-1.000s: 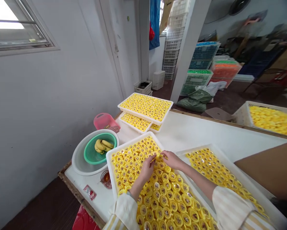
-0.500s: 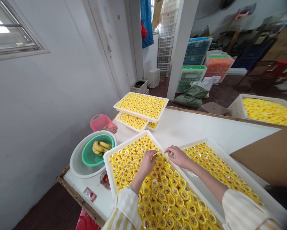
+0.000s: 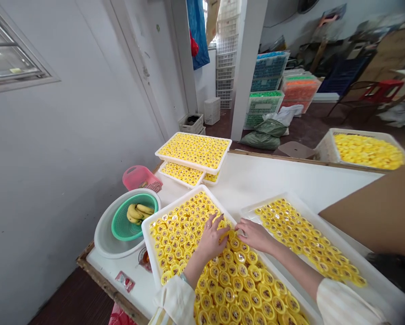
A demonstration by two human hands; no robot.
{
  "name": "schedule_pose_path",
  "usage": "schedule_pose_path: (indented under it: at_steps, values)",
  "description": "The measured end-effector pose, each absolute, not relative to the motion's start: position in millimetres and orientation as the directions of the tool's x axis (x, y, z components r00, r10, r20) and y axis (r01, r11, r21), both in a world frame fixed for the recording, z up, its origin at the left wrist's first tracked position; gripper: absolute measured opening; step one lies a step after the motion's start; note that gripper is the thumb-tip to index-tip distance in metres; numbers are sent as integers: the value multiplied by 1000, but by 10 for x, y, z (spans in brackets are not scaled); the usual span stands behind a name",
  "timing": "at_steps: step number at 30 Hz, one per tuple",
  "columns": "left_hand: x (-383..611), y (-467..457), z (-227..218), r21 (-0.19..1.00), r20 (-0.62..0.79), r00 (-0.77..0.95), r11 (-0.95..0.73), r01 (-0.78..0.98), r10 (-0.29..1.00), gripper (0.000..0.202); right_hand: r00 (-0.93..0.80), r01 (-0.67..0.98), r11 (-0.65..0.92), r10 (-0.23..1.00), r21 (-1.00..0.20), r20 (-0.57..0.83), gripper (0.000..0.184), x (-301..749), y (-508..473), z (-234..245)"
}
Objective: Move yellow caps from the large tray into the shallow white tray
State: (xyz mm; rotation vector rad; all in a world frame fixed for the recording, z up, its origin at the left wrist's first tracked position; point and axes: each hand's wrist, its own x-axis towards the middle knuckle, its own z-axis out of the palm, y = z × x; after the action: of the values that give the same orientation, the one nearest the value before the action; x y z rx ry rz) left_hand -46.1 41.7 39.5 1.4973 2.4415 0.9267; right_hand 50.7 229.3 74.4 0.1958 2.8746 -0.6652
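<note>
A white tray (image 3: 147,229) stands in front of me, filled with small round yellow pieces (image 3: 219,295) that have printed pictures on their tops. My left hand (image 3: 212,237) rests over them near the tray's right edge, its fingers bent and spread apart. Just right of it, my right hand (image 3: 256,234) reaches over that edge. Its thumb and forefinger close around a yellow piece at the rim; the fingertips partly hide it. Beside my right forearm lies a second white tray (image 3: 374,275), partly covered with the same yellow pieces.
Stacked trays of yellow pieces (image 3: 192,151) stand behind. On the left are a green basket (image 3: 121,221) with bananas (image 3: 139,213) inside a white basin (image 3: 102,243), and a pink basket (image 3: 134,178). A brown cardboard surface (image 3: 381,212) juts in at right, before a crate of yellow parts (image 3: 368,151).
Both hands have moved slightly down along the tray's right edge and closer together. My left fingers have spread wider over the pieces. The camera view has shifted a little.
</note>
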Motion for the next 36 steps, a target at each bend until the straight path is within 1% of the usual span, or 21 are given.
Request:
schedule_pose_path:
  at_steps: [6,9,13,18,23,28,32,36]
  values:
    - [-476,500,358,542,203,-516,343,767,832,37,-975,155,884,63,-441,-215,15,465,2274,733]
    - [-490,500,349,545,210,-512,335,768,833,36,-977,146,871,52,-469,-208,19,438,2291,729]
    - [-510,482,350,563,220,-520,328,758,825,29,-980,138,849,43,-510,-192,23,410,2315,732]
    - [-519,491,332,616,236,-568,331,715,788,21,-983,148,804,55,-576,-177,25,427,2320,727]
    - [-506,517,293,710,229,-662,342,615,713,17,-978,208,713,153,-670,-141,28,495,2328,622]
    - [-518,503,287,801,209,-740,322,504,639,16,-965,208,543,250,-813,-80,30,550,2336,409]
    - [-509,487,321,860,208,-783,272,431,586,23,-940,197,384,336,-902,-63,29,573,2322,239]
    - [-493,466,361,918,160,-829,229,324,536,34,-912,188,244,403,-951,-76,25,600,2304,154]
